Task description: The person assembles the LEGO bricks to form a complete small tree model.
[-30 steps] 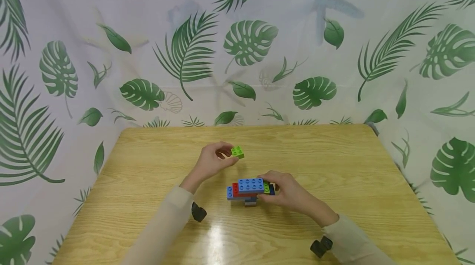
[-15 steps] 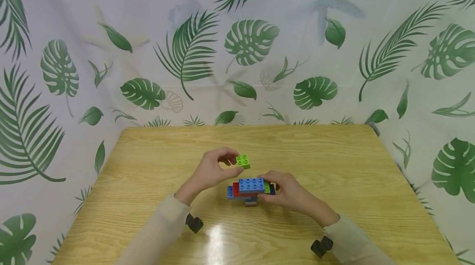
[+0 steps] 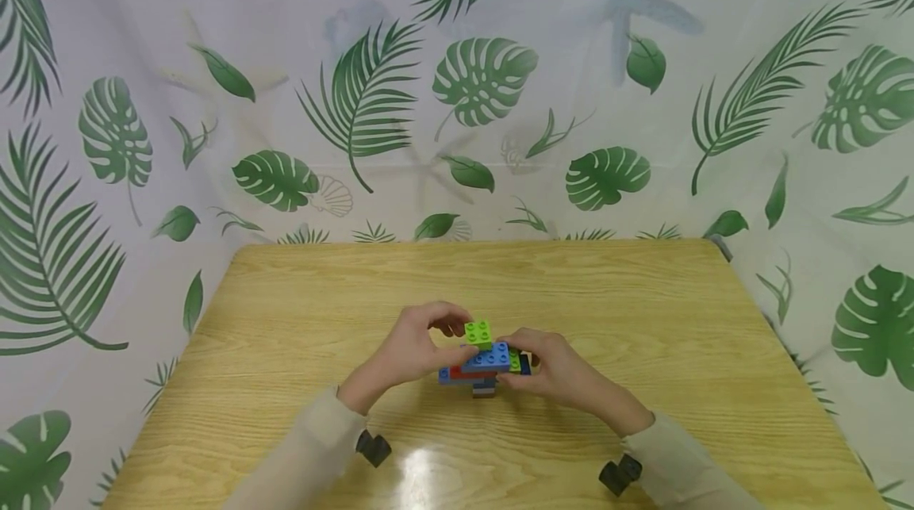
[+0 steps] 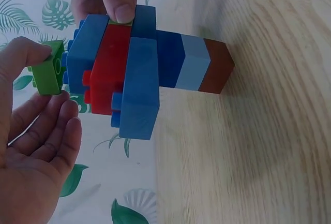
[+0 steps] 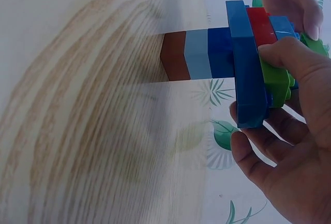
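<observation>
My left hand (image 3: 414, 347) pinches a small lime green toy brick (image 3: 478, 334) between thumb and fingers. That brick is right at the studs of the top blue brick (image 4: 85, 53), over its left part. Below it come a red brick (image 4: 109, 71) and a long blue brick (image 4: 140, 87), carried on a column of dark blue, light blue and brown bricks (image 4: 220, 66) that stands on the table. With thumb and fingers, my right hand (image 3: 560, 367) grips the right end of this structure, its thumb on another green brick (image 5: 275, 76).
The structure stands on a wooden table (image 3: 321, 280) with light glare near its front. A white cloth printed with green leaves (image 3: 485, 82) hangs behind and at both sides. A small black device (image 3: 620, 475) sits at each wrist.
My left hand has brought the lime green brick down and slightly right, from behind the structure to the top blue brick. The right hand keeps its grip in place.
</observation>
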`<action>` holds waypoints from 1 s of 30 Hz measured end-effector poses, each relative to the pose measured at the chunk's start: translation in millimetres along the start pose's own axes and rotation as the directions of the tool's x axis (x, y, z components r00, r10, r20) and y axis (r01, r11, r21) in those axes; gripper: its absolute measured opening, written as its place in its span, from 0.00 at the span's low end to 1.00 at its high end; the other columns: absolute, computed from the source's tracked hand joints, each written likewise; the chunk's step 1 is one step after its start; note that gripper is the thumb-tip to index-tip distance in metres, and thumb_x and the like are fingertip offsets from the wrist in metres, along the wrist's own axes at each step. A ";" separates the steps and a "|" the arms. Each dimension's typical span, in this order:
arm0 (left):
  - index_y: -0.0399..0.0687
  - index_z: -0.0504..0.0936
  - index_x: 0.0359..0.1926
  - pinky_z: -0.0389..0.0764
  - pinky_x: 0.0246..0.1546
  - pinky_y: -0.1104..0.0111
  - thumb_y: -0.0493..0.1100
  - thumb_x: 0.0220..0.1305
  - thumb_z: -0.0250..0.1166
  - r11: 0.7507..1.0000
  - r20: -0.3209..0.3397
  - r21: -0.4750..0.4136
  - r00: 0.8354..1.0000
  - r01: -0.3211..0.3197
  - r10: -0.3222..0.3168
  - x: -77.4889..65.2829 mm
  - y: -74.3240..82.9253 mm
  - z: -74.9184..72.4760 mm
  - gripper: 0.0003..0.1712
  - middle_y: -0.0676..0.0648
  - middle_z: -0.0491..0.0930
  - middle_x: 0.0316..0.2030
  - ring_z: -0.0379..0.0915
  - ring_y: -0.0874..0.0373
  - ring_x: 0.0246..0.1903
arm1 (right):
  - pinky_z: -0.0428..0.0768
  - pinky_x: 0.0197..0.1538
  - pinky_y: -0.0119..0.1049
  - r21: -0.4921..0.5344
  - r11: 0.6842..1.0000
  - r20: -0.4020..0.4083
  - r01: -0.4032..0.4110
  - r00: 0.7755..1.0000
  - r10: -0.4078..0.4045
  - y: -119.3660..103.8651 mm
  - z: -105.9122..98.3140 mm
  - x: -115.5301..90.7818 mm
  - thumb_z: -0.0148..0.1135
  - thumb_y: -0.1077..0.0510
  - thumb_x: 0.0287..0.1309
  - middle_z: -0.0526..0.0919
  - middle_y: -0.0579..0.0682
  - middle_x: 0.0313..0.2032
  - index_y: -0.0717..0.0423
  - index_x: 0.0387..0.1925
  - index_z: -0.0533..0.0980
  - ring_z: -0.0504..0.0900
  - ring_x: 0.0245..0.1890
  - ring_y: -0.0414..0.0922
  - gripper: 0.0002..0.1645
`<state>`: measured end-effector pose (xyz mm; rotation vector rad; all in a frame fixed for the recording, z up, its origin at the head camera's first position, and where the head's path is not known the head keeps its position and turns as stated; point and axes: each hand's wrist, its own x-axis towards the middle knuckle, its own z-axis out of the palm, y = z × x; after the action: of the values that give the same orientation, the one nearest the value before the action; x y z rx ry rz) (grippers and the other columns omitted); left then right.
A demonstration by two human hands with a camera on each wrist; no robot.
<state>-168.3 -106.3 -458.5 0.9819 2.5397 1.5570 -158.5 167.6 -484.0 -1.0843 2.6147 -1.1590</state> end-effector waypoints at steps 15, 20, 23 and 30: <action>0.45 0.86 0.52 0.85 0.47 0.49 0.43 0.62 0.77 0.998 0.060 0.032 0.997 -0.055 0.053 -5.3 0.2 6.4 0.19 0.49 0.87 0.43 0.80 0.61 0.41 | 0.80 0.36 0.32 -0.013 1.000 0.017 -0.026 1.000 0.026 -1.9 -0.9 -0.6 0.74 0.56 0.64 0.88 0.49 0.48 0.57 0.61 0.81 0.76 0.36 0.34 0.25; 0.46 0.85 0.55 0.86 0.46 0.52 0.44 0.62 0.77 0.994 0.069 0.055 0.994 -0.092 0.088 -3.9 -1.5 7.2 0.21 0.50 0.87 0.44 0.80 0.61 0.42 | 0.81 0.36 0.34 -0.006 1.000 0.018 -0.027 0.999 0.027 -1.9 -1.0 -0.3 0.74 0.57 0.64 0.88 0.49 0.48 0.57 0.61 0.81 0.76 0.37 0.34 0.25; 0.48 0.85 0.57 0.85 0.46 0.54 0.44 0.63 0.76 0.990 0.087 0.073 0.990 -0.118 0.112 -2.0 -1.1 6.2 0.22 0.51 0.88 0.46 0.80 0.62 0.42 | 0.81 0.37 0.35 0.000 1.000 0.020 -0.028 0.999 0.028 -2.8 -1.4 0.1 0.74 0.57 0.64 0.88 0.48 0.48 0.56 0.61 0.81 0.77 0.37 0.35 0.25; 0.47 0.87 0.57 0.86 0.45 0.54 0.43 0.64 0.76 0.976 0.129 0.135 0.980 -0.171 0.154 -0.1 4.6 1.7 0.21 0.50 0.88 0.46 0.81 0.60 0.43 | 0.82 0.37 0.37 0.004 1.000 0.020 -0.019 1.000 0.019 -4.3 -1.4 0.3 0.74 0.56 0.64 0.87 0.46 0.47 0.54 0.61 0.82 0.77 0.37 0.34 0.25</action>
<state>-165.4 -103.6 -455.7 1.2877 2.5777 1.3159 -156.7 166.3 -480.0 -1.0619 2.6005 -1.1435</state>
